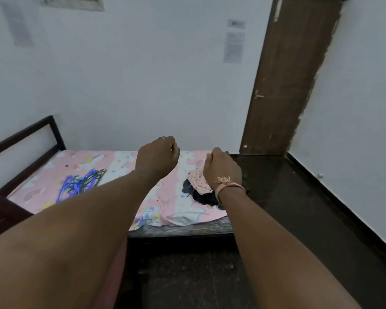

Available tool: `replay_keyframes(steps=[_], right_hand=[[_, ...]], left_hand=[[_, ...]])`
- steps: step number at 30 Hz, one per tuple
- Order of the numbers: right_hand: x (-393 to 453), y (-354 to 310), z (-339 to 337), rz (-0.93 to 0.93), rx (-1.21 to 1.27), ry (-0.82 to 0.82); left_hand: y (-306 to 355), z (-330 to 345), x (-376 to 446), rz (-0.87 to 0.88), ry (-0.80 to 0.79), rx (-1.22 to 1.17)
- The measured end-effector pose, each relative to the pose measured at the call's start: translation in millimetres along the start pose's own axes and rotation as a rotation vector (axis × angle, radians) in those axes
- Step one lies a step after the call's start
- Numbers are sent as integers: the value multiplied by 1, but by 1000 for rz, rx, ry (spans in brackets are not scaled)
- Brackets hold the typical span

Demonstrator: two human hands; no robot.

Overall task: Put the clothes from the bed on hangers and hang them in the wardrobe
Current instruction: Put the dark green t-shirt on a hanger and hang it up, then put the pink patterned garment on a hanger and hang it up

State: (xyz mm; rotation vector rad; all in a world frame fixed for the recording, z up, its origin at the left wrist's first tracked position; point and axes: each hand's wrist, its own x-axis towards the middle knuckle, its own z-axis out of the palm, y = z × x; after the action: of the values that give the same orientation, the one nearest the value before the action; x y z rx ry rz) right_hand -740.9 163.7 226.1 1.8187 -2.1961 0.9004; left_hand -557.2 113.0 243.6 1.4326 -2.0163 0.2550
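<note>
A bed (112,192) with a pink patterned sheet stands ahead of me. Near its right end lies a small pile of clothes (198,186): a pale pink printed garment on top of dark ones. A tangle of blue and green hangers (80,182) lies on the left part of the sheet. Both my arms stretch forward above the bed. My left hand (157,156) hangs in the air over the middle of the bed, fingers curled down, holding nothing. My right hand (222,167) hovers just above the clothes pile, fingers curled down, also holding nothing. No wardrobe is in view.
A dark bed frame and headboard (25,139) run along the left. A brown door (292,81) stands shut at the back right. Dark floor (283,197) stretches right of the bed to a white wall. Papers (233,46) are stuck on the back wall.
</note>
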Motion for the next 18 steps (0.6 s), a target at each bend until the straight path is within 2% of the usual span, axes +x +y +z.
replay_keyframes(steps=[7, 18], right_hand=[[38, -24, 86, -105, 106, -106], [117, -110, 229, -213, 89, -268]], left_hand=[[-43, 47, 7, -126, -18, 72], [-184, 138, 52, -355, -54, 78]])
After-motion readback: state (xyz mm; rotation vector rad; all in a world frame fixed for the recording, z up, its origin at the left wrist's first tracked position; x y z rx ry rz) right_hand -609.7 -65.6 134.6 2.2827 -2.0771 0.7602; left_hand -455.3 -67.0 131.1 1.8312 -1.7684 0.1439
